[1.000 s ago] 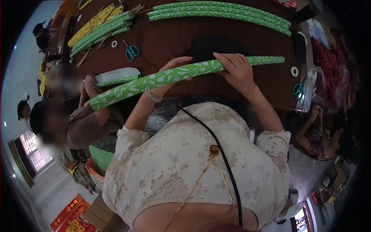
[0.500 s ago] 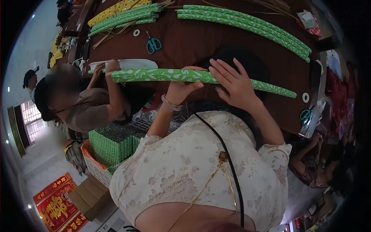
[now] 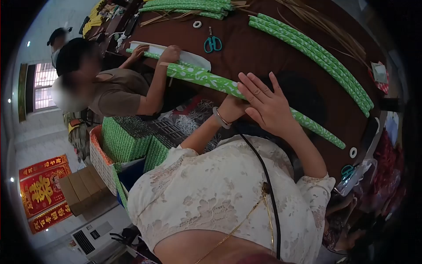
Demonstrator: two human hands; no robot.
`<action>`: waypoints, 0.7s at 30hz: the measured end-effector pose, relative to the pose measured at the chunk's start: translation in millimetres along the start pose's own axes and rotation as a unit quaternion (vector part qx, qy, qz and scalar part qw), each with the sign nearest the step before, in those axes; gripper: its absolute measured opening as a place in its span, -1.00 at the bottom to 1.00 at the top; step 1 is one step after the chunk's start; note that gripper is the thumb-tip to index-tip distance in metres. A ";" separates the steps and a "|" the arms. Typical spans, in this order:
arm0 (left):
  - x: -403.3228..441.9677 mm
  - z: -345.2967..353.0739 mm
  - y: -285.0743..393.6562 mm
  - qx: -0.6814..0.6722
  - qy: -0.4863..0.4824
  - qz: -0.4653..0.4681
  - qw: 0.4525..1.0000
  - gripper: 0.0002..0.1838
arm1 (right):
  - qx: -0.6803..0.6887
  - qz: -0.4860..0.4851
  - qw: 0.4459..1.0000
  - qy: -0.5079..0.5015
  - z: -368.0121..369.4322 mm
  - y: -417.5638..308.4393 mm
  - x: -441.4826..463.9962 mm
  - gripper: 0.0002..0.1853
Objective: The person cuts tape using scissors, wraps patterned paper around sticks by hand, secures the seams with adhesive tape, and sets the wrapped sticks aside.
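A long roll of green wrapping paper [image 3: 202,80] with a white print slants across in front of me, its left end higher in view. My left hand [image 3: 231,108], with a bangle at the wrist, holds the roll from below; its fingers are mostly hidden behind the roll and my other hand. Flat across the top of the roll lies my right hand [image 3: 267,104], open, with fingers stretched and a ring on one. Several finished-looking green rolls [image 3: 312,59] lie side by side on the brown-covered table [image 3: 246,48].
Teal scissors [image 3: 212,44] and a white tape ring [image 3: 197,24] lie beyond the roll; another tape ring [image 3: 353,152] is at right. At left a co-worker's hand [image 3: 170,53] works on white-backed green paper [image 3: 193,59]. A basket [image 3: 102,160] of green packs stands below.
The view has turned, so the roll now slants more steeply down to the right. My left hand has shifted along under the roll toward my right hand, its thumb now out of sight.
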State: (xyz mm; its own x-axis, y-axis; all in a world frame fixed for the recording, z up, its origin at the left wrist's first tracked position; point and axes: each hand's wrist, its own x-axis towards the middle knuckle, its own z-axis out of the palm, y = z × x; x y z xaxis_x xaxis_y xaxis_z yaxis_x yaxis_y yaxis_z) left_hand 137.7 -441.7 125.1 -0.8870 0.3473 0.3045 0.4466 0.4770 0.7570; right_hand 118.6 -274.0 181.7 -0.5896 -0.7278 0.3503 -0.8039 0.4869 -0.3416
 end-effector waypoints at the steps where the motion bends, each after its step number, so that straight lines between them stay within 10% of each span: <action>1: -2.6 1.4 0.3 0.004 0.005 -0.003 1.000 -0.57 | 0.002 -0.007 1.000 0.000 1.3 -2.1 3.7 -0.49; 21: -3.4 18.6 14.1 -0.437 -0.071 -0.185 0.877 -0.59 | 0.035 -0.157 0.980 0.121 54.2 -82.6 108.1 -0.50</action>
State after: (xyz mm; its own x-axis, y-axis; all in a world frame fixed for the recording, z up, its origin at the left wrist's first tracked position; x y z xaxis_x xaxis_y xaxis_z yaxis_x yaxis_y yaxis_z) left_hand 149.2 -421.1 124.0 -0.9011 0.4252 -0.0845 -0.1849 -0.2007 0.9620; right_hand 125.5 -419.1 200.6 -0.3231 -0.6959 0.6414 -0.9459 0.2173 -0.2408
